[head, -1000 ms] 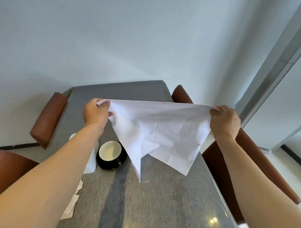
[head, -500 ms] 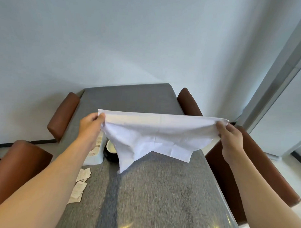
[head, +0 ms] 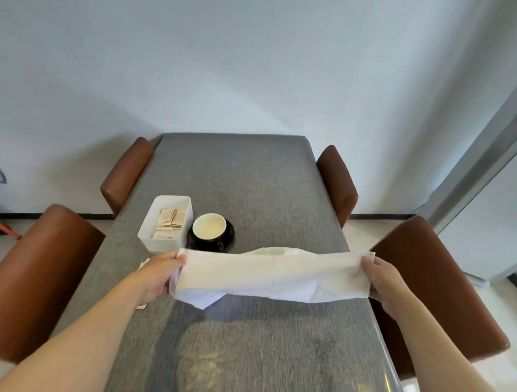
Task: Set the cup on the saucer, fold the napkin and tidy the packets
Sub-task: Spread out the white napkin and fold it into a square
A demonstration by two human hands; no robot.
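Both hands hold the napkin stretched low over the desk.

The fingers (head: 181, 259) of the left hand (head: 160, 276) are pinched closed on the napkin's (head: 273, 274) left end, and the right hand (head: 384, 281) is pinched closed on its right end; the cloth spans between them just above the grey desk (head: 252, 181), one loose corner drooping at lower left. It looks thin, light and limp, so it will likely sag and shift unless held by its corners and laid flat before creasing. Beyond it the cup (head: 209, 226) sits on the black saucer (head: 228, 238), right beside a white tray (head: 150, 239) holding packets (head: 170, 222). More packets seem to lie partly hidden under the left forearm.
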